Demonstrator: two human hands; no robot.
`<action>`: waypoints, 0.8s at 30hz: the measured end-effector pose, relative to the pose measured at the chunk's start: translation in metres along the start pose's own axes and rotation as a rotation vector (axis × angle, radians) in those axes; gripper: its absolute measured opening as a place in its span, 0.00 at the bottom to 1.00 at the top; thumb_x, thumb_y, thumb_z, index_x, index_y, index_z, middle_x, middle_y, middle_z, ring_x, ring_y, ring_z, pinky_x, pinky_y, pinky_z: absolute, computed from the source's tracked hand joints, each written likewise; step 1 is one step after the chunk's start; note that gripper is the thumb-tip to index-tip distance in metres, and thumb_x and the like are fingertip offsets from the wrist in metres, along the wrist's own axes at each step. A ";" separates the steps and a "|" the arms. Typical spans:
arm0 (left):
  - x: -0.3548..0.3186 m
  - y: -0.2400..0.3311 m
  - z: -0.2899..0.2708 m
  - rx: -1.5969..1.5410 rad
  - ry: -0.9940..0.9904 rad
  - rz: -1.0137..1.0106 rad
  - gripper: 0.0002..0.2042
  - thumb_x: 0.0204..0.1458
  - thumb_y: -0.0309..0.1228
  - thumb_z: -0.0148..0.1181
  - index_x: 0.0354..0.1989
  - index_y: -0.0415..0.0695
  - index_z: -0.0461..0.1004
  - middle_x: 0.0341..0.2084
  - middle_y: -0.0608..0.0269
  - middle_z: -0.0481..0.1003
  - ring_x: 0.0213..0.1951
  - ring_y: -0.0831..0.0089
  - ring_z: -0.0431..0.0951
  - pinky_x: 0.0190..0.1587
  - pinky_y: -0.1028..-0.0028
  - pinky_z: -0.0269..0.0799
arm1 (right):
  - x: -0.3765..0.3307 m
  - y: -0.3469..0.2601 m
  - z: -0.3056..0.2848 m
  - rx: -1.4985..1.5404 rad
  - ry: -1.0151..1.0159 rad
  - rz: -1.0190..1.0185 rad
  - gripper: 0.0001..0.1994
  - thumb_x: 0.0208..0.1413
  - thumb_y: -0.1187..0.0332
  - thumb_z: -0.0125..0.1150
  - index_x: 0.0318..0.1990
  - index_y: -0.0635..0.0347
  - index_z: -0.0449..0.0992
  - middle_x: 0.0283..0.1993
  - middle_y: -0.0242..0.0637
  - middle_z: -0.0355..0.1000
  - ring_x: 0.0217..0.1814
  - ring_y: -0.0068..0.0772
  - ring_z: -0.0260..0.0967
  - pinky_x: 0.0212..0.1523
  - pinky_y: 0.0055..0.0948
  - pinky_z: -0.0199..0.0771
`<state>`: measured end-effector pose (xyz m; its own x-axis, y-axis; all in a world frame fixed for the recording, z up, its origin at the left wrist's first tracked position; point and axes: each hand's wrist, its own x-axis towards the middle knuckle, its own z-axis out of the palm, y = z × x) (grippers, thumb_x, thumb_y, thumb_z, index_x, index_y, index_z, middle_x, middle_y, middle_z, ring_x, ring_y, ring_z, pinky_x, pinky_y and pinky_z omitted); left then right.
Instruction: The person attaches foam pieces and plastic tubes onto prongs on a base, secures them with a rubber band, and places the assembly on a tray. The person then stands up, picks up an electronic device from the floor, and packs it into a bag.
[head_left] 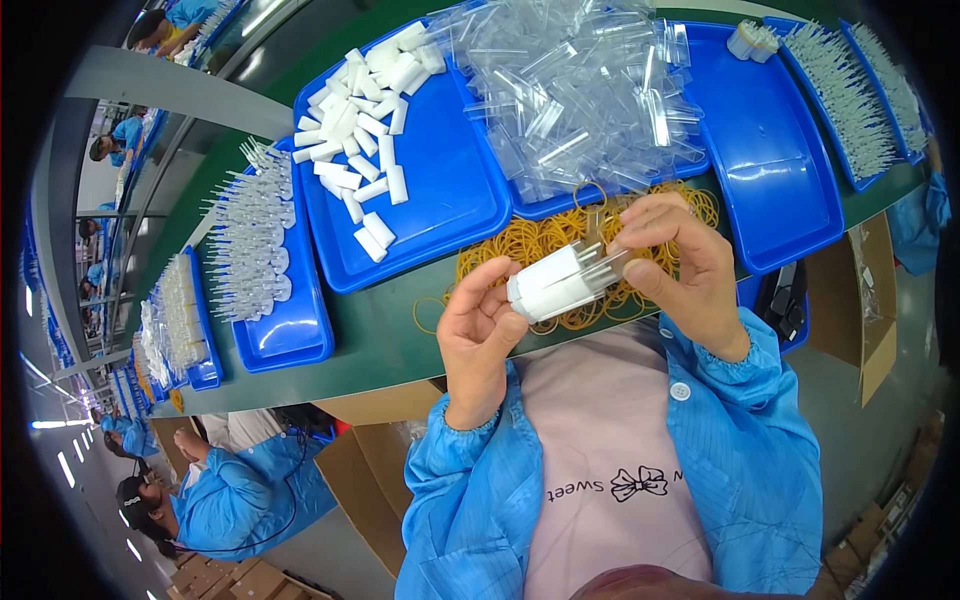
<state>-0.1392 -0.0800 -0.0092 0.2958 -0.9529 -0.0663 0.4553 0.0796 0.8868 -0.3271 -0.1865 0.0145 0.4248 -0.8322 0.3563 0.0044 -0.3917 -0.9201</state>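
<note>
Between my hands, above a heap of rubber bands, lies a tilted bundle of white tube-shaped pieces (550, 287) with thin pale stems sticking out at the right. My left hand (478, 335) is closed round the bundle's wide end, thumb in front and fingers behind. My right hand (685, 262) is closed at the stem tips, with thumb and fingers bent around them. A see-through edge shows beside the right fingertips, but I cannot tell what it is. The yellow rubber bands (500, 250) spread on the green table just behind the bundle.
A blue tray (430, 225) at the left holds loose white tubes (345, 120). Clear plastic sleeves (570, 90) are piled on the middle tray. Trays with stemmed white pieces (250, 240) stand at both sides. Another person (225, 490) sits at the lower left, near cardboard boxes (365, 490).
</note>
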 end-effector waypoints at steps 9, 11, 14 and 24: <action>-0.003 -0.001 -0.007 0.096 -0.060 0.045 0.22 0.43 0.16 0.63 0.50 0.32 0.68 0.49 0.54 0.65 0.49 0.67 0.71 0.54 0.68 0.69 | -0.009 -0.001 -0.001 -0.051 0.012 -0.067 0.07 0.41 0.73 0.68 0.29 0.59 0.77 0.33 0.32 0.73 0.42 0.34 0.66 0.46 0.33 0.64; -0.006 -0.001 -0.004 0.123 -0.093 0.085 0.22 0.42 0.15 0.63 0.49 0.32 0.68 0.49 0.54 0.64 0.49 0.66 0.70 0.55 0.66 0.69 | -0.012 -0.005 0.003 -0.048 -0.004 -0.074 0.07 0.41 0.72 0.68 0.29 0.58 0.77 0.32 0.32 0.74 0.42 0.35 0.65 0.46 0.33 0.64; -0.010 -0.002 -0.001 0.066 -0.078 0.103 0.21 0.41 0.16 0.66 0.47 0.33 0.69 0.47 0.54 0.65 0.50 0.65 0.70 0.54 0.65 0.69 | -0.014 -0.010 0.005 -0.035 -0.020 -0.090 0.07 0.40 0.72 0.69 0.29 0.58 0.78 0.32 0.31 0.74 0.42 0.35 0.65 0.46 0.33 0.64; -0.019 -0.001 0.001 0.038 -0.146 0.087 0.21 0.40 0.18 0.67 0.45 0.34 0.69 0.45 0.55 0.66 0.50 0.67 0.70 0.55 0.67 0.68 | -0.023 -0.026 0.009 -0.070 -0.071 -0.113 0.10 0.36 0.74 0.72 0.30 0.55 0.80 0.33 0.31 0.74 0.43 0.38 0.64 0.46 0.33 0.64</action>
<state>-0.1460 -0.0620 -0.0087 0.2065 -0.9755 0.0766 0.4002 0.1556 0.9031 -0.3291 -0.1537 0.0293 0.4882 -0.7523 0.4424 -0.0062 -0.5099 -0.8602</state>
